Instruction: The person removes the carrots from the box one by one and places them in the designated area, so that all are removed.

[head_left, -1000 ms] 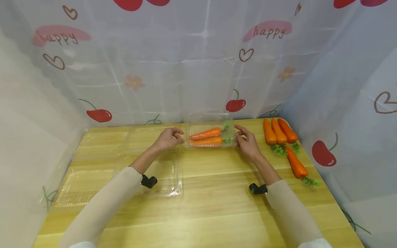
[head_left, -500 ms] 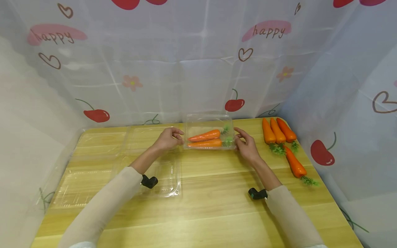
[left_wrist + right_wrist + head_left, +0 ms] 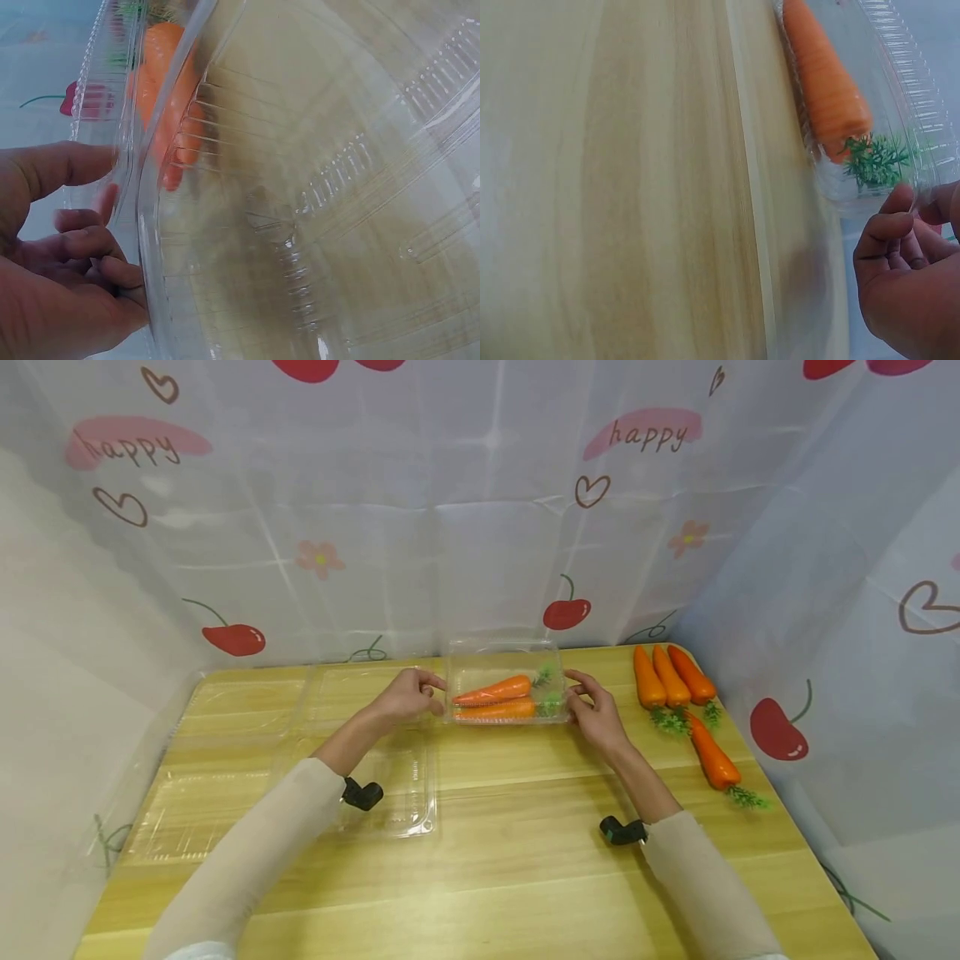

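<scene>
A clear plastic box [image 3: 504, 658] stands at the back middle of the table, with two orange carrots [image 3: 495, 690] lying side by side inside, green tops to the right. On its left side, my left hand [image 3: 403, 697] holds the edge, index finger reaching to the ridged rim while the other fingers curl below, as the left wrist view shows. At the opposite end my right hand [image 3: 597, 717] pinches the rim between thumb and fingers, close to a carrot's green leaves [image 3: 877, 159] in the right wrist view.
Several more carrots [image 3: 671, 677] lie at the table's right back corner. To the left, several other clear plastic boxes [image 3: 202, 814] spread over the wooden table [image 3: 525, 868], one under my left forearm. A printed curtain [image 3: 450, 543] hangs directly behind the table.
The box with the two carrots has shifted slightly toward me. My left index finger has spread away from the thumb; the right hand keeps nearly the same place.
</scene>
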The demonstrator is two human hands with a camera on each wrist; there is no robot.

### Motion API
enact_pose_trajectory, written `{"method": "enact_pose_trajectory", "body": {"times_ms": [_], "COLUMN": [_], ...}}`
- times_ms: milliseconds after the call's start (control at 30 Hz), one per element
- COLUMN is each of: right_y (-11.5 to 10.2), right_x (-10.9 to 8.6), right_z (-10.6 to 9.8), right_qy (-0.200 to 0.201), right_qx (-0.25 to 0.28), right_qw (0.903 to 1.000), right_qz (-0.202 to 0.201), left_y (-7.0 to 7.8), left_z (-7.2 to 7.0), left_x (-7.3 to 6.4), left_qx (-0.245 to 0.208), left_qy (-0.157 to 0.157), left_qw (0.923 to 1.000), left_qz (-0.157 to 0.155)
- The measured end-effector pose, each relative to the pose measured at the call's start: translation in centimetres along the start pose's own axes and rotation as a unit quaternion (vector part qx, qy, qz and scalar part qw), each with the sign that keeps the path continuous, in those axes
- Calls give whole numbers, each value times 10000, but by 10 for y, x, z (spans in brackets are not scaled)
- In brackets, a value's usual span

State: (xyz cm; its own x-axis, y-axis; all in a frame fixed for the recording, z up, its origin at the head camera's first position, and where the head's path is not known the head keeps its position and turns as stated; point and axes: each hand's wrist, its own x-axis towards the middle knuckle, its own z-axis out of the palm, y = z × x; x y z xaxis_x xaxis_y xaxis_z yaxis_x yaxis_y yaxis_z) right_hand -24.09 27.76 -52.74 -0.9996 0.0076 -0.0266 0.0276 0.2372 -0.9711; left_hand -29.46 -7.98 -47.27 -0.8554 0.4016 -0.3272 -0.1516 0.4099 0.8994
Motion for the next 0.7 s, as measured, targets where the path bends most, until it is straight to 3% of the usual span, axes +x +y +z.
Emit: {"method": "enact_pose_trajectory", "body": {"times_ms": [200, 400, 700], "right_y": [4, 1, 3], "right_x": [-1, -6, -6], "right_z": [-1, -4, -5], "right_qy": [197, 197, 99], "right_qx": [303, 321, 354], "right_qw": [9991, 9987, 9989], "right_qz": [202, 331, 306], "left_y": [5, 6, 8], "left_z": [-2, -3, -1], "left_x": [1, 0, -1], "left_qx": [577, 1448, 1640], "left_qy": [-388, -530, -529], "left_qw": [9975, 9867, 9833], "left_qz": [152, 522, 578]}}
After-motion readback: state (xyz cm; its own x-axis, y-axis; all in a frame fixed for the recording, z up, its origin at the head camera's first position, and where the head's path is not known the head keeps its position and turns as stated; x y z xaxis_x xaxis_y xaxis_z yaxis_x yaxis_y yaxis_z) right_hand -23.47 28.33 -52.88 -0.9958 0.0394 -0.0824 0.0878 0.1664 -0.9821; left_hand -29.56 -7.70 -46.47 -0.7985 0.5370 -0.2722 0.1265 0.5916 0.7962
